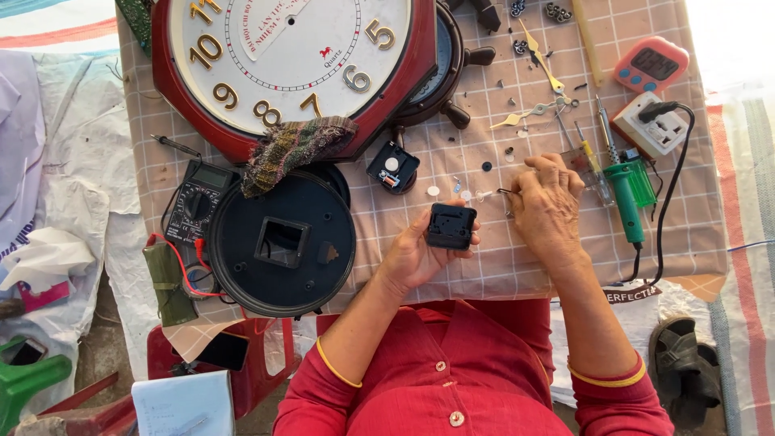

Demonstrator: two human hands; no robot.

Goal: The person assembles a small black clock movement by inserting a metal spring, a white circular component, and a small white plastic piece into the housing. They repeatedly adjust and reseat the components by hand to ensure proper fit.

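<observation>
1. The left hand cupped a small black clock movement box, thumb and fingers pressed against its sides, holding it just above the checked cloth.
2. The right hand, at 3 o'clock from the box, was curled with its fingertips pinched on thin tweezers whose tips pointed toward 9 o'clock.
3. Small white gears lay on the cloth at 12 o'clock from the box, just beside the tweezer tips.
4. A second black movement sat at 11 o'clock.
5. A round black clock back lay at 9 o'clock, with a multimeter beyond it.
6. A large red-framed clock face filled the 11 o'clock corner.
7. A green soldering iron and a white socket stood at 3 o'clock of the right hand.
</observation>
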